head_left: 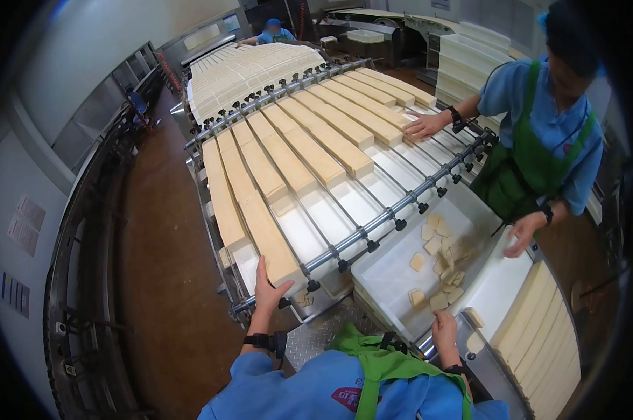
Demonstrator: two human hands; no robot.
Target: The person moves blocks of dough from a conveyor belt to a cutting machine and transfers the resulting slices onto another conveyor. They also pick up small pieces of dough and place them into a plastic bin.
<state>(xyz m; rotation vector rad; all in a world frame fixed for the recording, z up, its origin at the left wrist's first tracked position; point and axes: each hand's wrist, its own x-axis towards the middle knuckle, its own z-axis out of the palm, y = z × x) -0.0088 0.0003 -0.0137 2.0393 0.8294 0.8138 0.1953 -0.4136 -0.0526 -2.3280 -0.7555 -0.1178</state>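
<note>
Long pale blocks (pixel 316 150) lie in rows between thin metal rods on a white belt. My left hand (pixel 266 290), fingers apart, is at the near end of a long block (pixel 264 234) by the belt's front left corner. My right hand (pixel 444 332) is closed beside the white bin (pixel 393 259), near its lower right edge; what its fingers hold, if anything, is too small to make out. Inside the bin are several flat pale pieces (pixel 446 262). To its right, more long strips (pixel 540 329) lie side by side on a second surface.
A co-worker (pixel 540 133) in a green apron stands at the right, one hand on the blocks, the other near the bin. Knobbed metal bars (pixel 372 231) cross the belt. Another person (pixel 273 31) is at the far end. White crates (pixel 470 66) are stacked behind.
</note>
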